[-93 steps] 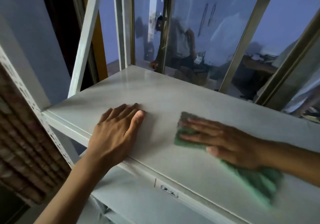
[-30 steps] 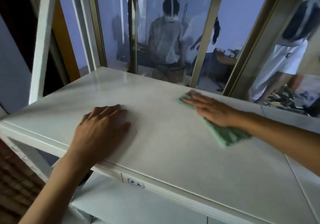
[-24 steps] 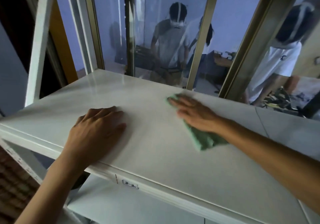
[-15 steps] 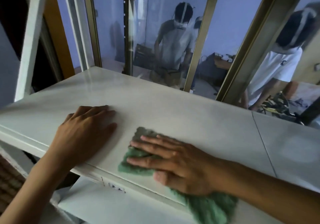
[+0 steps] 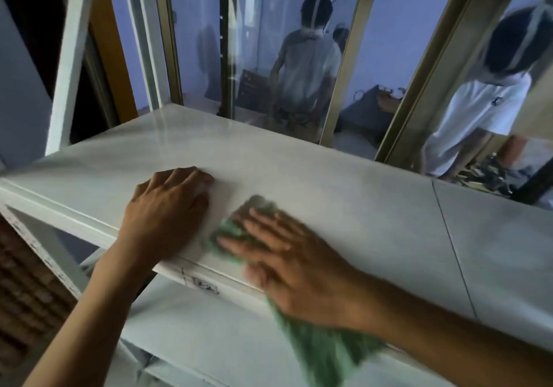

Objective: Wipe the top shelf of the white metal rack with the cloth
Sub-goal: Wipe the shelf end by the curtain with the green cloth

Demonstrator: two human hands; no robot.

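1. Head view: your green cloth (image 5: pixel 239 231) lies flat on the top shelf (image 5: pixel 344 195) of the white metal rack, near the front edge, with its trailing end (image 5: pixel 326 353) hanging off that edge over the lower shelf (image 5: pixel 191 326).
2. Your right hand (image 5: pixel 293 267) presses down on the cloth, palm flat. Its fingers (image 5: pixel 239 241) are stretched out and spread, not curled around the fabric, so the cloth is pinned under the hand and not gripped. The hand and cloth are blurred.
3. Your left hand (image 5: pixel 167 210) rests flat on the bare shelf just beside the cloth, fingers together and extended, holding nothing.
4. A small label (image 5: pixel 206 286) sits on the shelf's front edge, below the gap between your hands; its print is too small to read.
5. A seam (image 5: pixel 449 243) crosses the shelf top, well to the right of the cloth.
6. Behind the shelf stands a glass partition with brass-coloured frames (image 5: pixel 344 66). Two people (image 5: pixel 305 66) show in it.
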